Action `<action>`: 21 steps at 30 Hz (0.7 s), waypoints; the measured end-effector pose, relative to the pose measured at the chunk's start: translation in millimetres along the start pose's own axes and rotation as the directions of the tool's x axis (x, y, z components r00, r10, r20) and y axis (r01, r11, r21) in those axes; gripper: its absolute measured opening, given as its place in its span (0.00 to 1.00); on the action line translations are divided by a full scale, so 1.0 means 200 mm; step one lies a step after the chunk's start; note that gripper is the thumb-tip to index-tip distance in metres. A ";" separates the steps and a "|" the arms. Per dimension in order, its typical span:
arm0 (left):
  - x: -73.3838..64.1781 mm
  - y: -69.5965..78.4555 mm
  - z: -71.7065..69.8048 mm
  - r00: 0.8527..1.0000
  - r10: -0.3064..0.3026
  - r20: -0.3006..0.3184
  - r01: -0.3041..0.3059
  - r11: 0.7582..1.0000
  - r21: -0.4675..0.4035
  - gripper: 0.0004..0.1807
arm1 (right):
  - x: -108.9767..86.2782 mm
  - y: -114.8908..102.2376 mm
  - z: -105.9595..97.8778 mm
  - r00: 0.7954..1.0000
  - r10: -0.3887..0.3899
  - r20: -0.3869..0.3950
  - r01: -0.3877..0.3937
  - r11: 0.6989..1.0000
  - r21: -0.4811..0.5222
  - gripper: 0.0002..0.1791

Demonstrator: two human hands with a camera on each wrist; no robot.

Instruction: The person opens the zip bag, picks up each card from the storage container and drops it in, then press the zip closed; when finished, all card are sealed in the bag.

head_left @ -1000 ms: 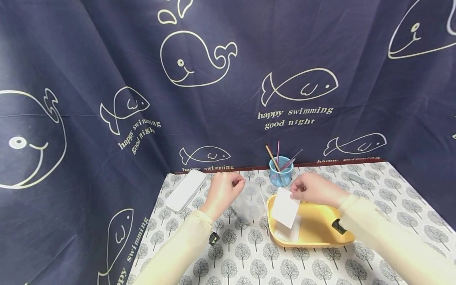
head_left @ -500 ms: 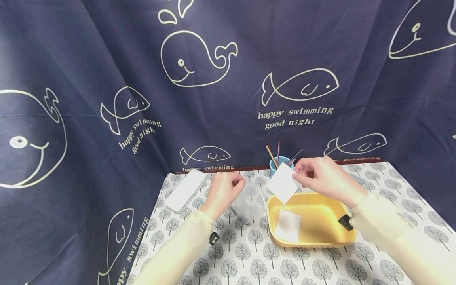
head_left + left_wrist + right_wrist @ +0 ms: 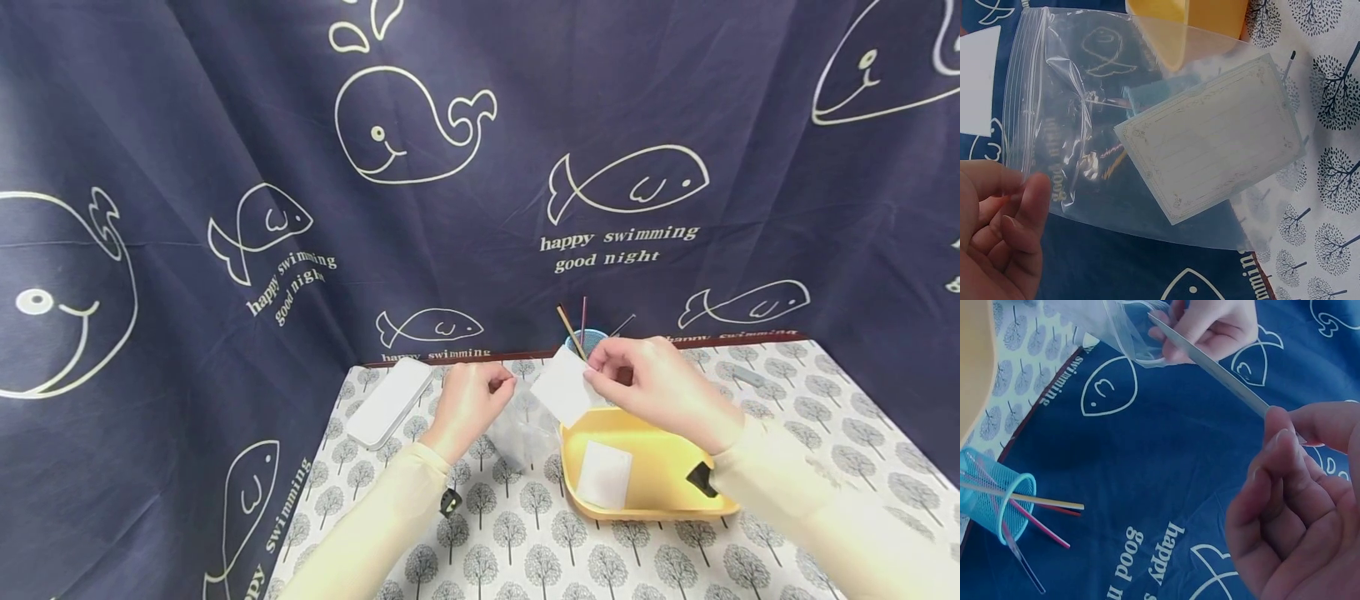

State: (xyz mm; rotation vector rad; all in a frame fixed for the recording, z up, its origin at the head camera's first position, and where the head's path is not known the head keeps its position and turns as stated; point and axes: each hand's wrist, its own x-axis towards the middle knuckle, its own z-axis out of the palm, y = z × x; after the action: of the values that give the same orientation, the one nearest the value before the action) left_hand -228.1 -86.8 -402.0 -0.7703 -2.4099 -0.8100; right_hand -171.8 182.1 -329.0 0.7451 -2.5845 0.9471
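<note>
My left hand [image 3: 472,404] pinches a clear zip bag [image 3: 1072,81] by a corner of its zip end. Inside the bag lies a card [image 3: 1210,144] with a printed ornamental border and faint lines. Between thumb and fingers, my right hand [image 3: 656,387] holds a plain white card [image 3: 562,387] by its edge, tilted, close to the bag's zip end. In the right wrist view this card appears almost edge-on, its far tip overlapping the left hand. Below the right hand, a yellow tray [image 3: 660,479] has another white card [image 3: 604,477] at its left end.
Behind the tray stands a blue mesh cup [image 3: 588,340] of pencils and pens, partly covered by the right hand and card. A white case [image 3: 390,404] lies at the back left, a small grey item [image 3: 747,377] at the back right. A navy curtain [image 3: 450,258] hangs behind the table.
My right hand has raised the white card from over the tray, then carried it left to the bag's zip end. My left hand has kept its place and its grip on the bag.
</note>
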 end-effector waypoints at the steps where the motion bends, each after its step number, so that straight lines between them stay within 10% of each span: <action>1: 0.00 0.00 0.00 1.000 0.001 0.002 -0.001 1.000 -0.002 0.05 | 0.00 0.00 0.01 1.000 0.000 0.000 0.000 1.000 -0.002 0.08; 21: -0.01 0.00 0.00 0.999 -0.035 0.009 0.035 0.999 -0.020 0.09 | 0.04 0.04 0.23 0.999 -0.035 0.005 0.035 0.994 -0.100 0.05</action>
State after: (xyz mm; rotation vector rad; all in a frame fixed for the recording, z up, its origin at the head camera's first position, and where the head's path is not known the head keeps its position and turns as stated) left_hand -226.3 -87.4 -402.0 -0.7426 -2.4322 -0.8470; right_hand -186.1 154.4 -363.3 0.7626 -2.5908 0.8003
